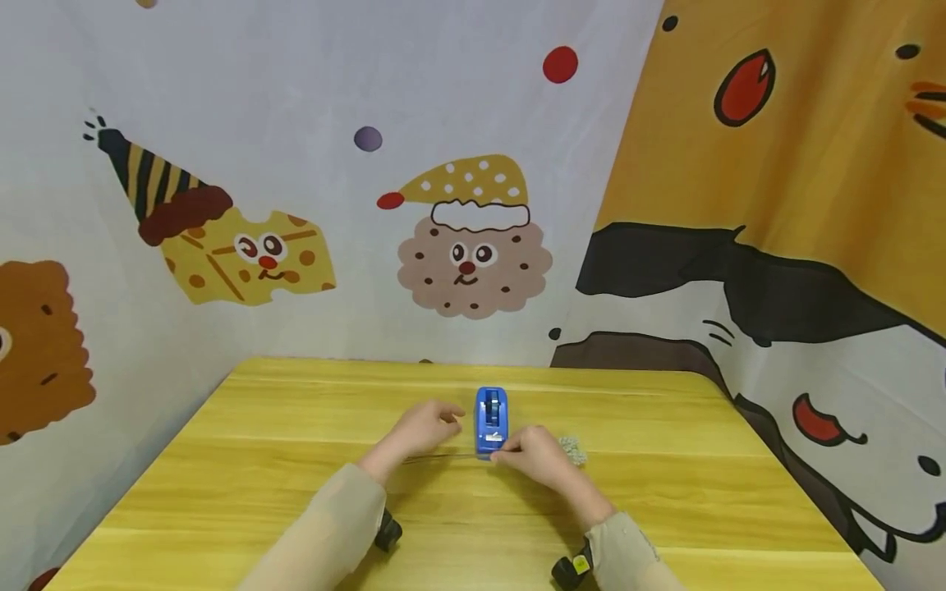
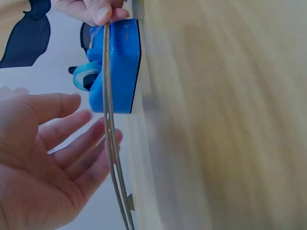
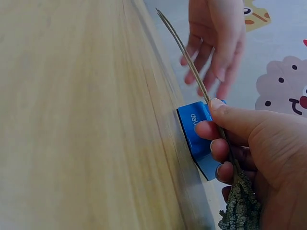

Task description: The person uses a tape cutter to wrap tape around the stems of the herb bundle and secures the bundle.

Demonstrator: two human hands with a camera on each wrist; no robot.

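My right hand [image 1: 538,456] pinches a small bunch of thin dried stems [image 3: 184,53] between thumb and fingers. Its grey-green clustered flower heads [image 3: 241,207] hang out past the palm side, and the bare stem ends reach left across the front of a blue tape dispenser [image 1: 481,428]. In the left wrist view a roll of clear tape [image 2: 86,76] sits in the dispenser. My left hand [image 1: 423,427] hovers left of the dispenser with loosely spread fingers. Those fingers lie behind the stems in the left wrist view and grip nothing.
The dispenser stands on a yellow wood-grain table [image 1: 296,492]. Behind the table's far edge hangs a printed cloth [image 1: 296,98] with cartoon figures. A dark wrist camera [image 1: 388,532] shows at the left sleeve, another camera [image 1: 571,571] at the right.
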